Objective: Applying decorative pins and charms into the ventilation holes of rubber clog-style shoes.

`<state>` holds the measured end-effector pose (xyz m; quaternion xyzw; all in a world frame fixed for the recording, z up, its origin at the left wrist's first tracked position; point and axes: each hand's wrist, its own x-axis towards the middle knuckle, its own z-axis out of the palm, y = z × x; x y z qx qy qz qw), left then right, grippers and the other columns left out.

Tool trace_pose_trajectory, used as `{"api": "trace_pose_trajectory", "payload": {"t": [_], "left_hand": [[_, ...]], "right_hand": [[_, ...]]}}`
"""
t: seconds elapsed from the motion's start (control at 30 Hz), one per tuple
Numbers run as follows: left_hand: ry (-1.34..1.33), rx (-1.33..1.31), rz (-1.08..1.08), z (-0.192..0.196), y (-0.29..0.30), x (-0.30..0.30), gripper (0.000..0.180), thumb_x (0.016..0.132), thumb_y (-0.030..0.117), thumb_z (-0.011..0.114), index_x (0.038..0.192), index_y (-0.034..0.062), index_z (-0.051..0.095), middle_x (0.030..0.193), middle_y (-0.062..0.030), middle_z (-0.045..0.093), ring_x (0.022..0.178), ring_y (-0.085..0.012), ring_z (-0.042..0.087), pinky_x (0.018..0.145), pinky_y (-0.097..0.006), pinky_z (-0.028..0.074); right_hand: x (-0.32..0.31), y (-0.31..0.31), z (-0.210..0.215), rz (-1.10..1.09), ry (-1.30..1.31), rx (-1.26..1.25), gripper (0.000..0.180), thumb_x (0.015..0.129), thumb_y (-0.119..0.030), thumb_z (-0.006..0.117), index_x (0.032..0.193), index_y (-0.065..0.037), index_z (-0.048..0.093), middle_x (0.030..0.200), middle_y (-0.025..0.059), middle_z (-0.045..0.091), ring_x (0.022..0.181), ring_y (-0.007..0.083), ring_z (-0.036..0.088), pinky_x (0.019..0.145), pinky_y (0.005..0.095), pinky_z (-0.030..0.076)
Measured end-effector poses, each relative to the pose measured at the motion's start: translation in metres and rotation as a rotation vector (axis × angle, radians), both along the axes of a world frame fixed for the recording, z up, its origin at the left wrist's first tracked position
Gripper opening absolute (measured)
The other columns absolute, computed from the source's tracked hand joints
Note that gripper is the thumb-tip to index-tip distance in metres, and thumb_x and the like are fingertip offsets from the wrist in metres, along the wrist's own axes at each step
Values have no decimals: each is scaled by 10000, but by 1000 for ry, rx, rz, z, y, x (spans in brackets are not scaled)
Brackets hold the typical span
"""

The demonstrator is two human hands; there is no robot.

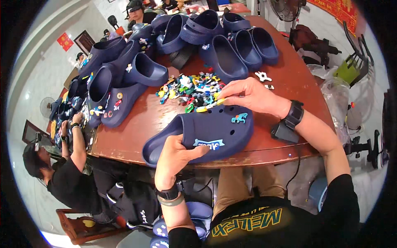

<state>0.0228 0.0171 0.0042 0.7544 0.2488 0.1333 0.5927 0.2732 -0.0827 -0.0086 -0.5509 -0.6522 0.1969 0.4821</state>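
Note:
A navy clog (pixel 198 126) lies at the table's near edge, toe to the right. My left hand (pixel 173 155) is closed on its near side, thumb on the upper beside a blue-and-white banner charm (pixel 210 144). A light-blue figure charm (pixel 239 118) sits near the toe. At the clog's far side, my right hand (pixel 246 94) pinches a small yellow charm (pixel 220 101), its shape partly covered by my fingers. Just beyond is a pile of colourful charms (pixel 192 88); a yellow-and-white one (pixel 202 109) lies against the clog's far edge.
Several navy clogs (pixel 225 58) crowd the back and left (pixel 118 101) of the brown table (pixel 297 107). White charms (pixel 263 76) lie to the right. A co-worker (pixel 62 165) handles things at the left. A fan (pixel 287 9) stands behind; plastic bags (pixel 335 93) are at the right.

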Motion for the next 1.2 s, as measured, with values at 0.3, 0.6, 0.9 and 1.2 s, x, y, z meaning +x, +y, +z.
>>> {"api": "trace_pose_trajectory", "payload": {"t": [0.3, 0.6, 0.9, 1.2], "left_hand": [[-60, 231, -34, -30, 14, -29, 309, 733, 244, 728, 845, -36, 661, 614, -42, 592, 625, -69, 509, 562, -300, 456], [-103, 182, -107, -20, 13, -12, 261, 720, 181, 712, 848, -36, 639, 645, -19, 602, 653, -63, 507, 631, -282, 460], [-72, 212, -104, -20, 15, -13, 262, 696, 170, 720, 861, -21, 648, 690, -59, 638, 675, -73, 541, 665, -291, 474], [-71, 339, -117, -33, 18, -4, 338, 632, 260, 731, 730, -41, 612, 551, -173, 482, 507, -175, 474, 511, -372, 416]], "right_hand": [[-34, 8, -16, -27, -393, 233, 90, 818, -90, 689, 874, -23, 666, 911, 109, 678, 863, 276, 651, 759, 367, 513], [-35, 5, 4, -57, -137, -49, 104, 776, 15, 650, 814, 0, 555, 840, 44, 558, 773, 141, 536, 720, 274, 432], [-28, 11, 7, -17, -17, -216, 154, 730, -34, 671, 882, -20, 648, 883, 14, 540, 828, 107, 506, 759, 244, 383], [-22, 1, -11, -142, 129, -305, 133, 796, -98, 685, 836, -67, 561, 879, -36, 519, 785, 56, 476, 731, 224, 391]]}}
